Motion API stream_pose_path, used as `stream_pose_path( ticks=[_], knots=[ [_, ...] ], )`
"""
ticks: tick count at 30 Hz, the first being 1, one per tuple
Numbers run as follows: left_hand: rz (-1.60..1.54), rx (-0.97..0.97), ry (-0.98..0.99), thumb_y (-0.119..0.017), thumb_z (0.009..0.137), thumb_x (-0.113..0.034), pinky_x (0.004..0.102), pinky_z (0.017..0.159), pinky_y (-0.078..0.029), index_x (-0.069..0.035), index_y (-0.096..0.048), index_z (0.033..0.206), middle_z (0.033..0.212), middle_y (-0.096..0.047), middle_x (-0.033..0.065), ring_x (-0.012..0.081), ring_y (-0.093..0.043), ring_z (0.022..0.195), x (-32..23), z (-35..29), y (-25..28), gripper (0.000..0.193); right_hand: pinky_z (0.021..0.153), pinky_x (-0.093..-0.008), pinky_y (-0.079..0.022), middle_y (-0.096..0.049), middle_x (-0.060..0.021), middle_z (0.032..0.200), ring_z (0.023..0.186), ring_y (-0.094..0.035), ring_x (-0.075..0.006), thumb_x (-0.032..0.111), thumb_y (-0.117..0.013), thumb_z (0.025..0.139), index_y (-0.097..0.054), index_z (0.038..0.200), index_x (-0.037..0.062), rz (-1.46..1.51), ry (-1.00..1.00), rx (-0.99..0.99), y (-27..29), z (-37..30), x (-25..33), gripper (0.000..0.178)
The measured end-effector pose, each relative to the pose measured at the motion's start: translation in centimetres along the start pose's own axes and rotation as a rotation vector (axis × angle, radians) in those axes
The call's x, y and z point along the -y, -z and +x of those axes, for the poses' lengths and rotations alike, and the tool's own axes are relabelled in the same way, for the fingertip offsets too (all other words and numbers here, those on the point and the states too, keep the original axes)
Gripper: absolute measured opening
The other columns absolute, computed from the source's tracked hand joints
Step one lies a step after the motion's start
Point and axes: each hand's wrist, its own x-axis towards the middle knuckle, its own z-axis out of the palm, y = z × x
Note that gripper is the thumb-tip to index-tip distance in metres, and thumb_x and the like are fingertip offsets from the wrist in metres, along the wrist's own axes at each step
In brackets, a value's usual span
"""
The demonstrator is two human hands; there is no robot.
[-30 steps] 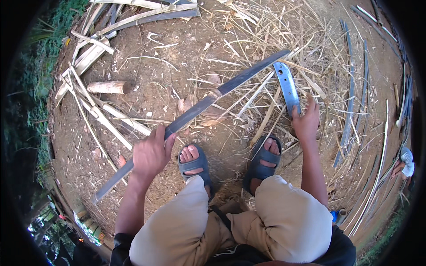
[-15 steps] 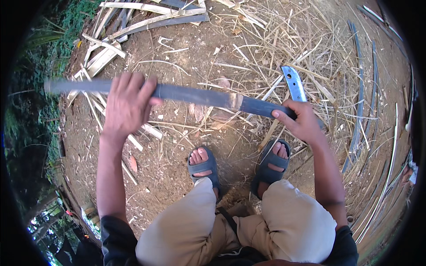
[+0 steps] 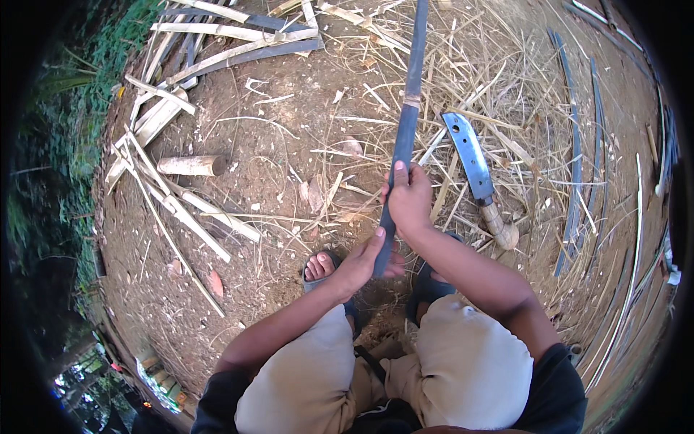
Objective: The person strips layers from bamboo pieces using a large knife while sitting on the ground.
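Observation:
A long dark bamboo strip [image 3: 411, 79] with a pale node points away from me, slightly tilted to the right, its far end running out of the top of the view. My right hand [image 3: 410, 195] is closed around it below the node, thumb laid along the top. Nearer to me, my left hand [image 3: 361, 264] has its thumb on the strip close to the near end. Its other fingers pass underneath, partly hidden and smeared. On the ground right of my right hand lies a machete [image 3: 470, 155] with a holed metal blade and a wooden handle.
Split bamboo pieces [image 3: 238, 54] are heaped at the far left, near a short round log [image 3: 191, 166]. Pale shavings [image 3: 491, 87] cover the ground at the far right. Dark strips [image 3: 575, 145] lie further right. My sandalled feet [image 3: 318, 266] stand below the hands.
The bamboo strip has swung from lying crosswise to pointing away from me. My left hand has moved right and nearer, my right hand left. The machete's handle now shows.

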Motion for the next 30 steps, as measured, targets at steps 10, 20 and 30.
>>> stream_pose_path(
  ticks=[10,20,30],
  knots=[
    [-0.227,0.125,0.058,-0.032,0.108,-0.05,0.0245,0.044,-0.032,-0.006,-0.051,0.117,0.066,-0.043,-0.0001,0.0092,-0.035,0.045,-1.7,-1.5,2.6,0.049,0.086,-0.0481,-0.049,-0.064,-0.0223,0.099,0.092,-0.063,-0.0376,0.028,-0.054,0.101,-0.06,0.115,-0.001,-0.917,0.564,-0.162,11.8,4.1,0.6,0.033],
    [-0.302,0.148,0.079,-0.044,0.108,-0.037,0.0253,0.047,-0.037,-0.003,-0.051,0.114,0.078,-0.049,0.0031,0.0113,-0.046,0.055,-0.8,-1.7,3.0,0.035,0.087,-0.0518,-0.05,-0.06,-0.0296,0.107,0.102,-0.06,-0.0466,0.025,-0.077,0.077,-0.052,0.115,-0.0042,-1.511,0.353,-0.023,26.1,1.9,-1.6,0.054],
    [-0.123,-0.116,0.058,-0.04,0.106,-0.051,0.0231,0.041,-0.03,-0.006,-0.05,0.104,0.067,-0.04,-0.0037,0.0052,-0.034,0.048,-0.4,-1.9,2.8,0.045,0.081,-0.0472,-0.048,-0.061,-0.0253,0.102,0.096,-0.06,-0.0397,0.03,-0.076,0.082,-0.058,0.098,-0.002,-1.225,0.345,-0.24,18.8,-1.8,3.8,0.04]
  ],
)
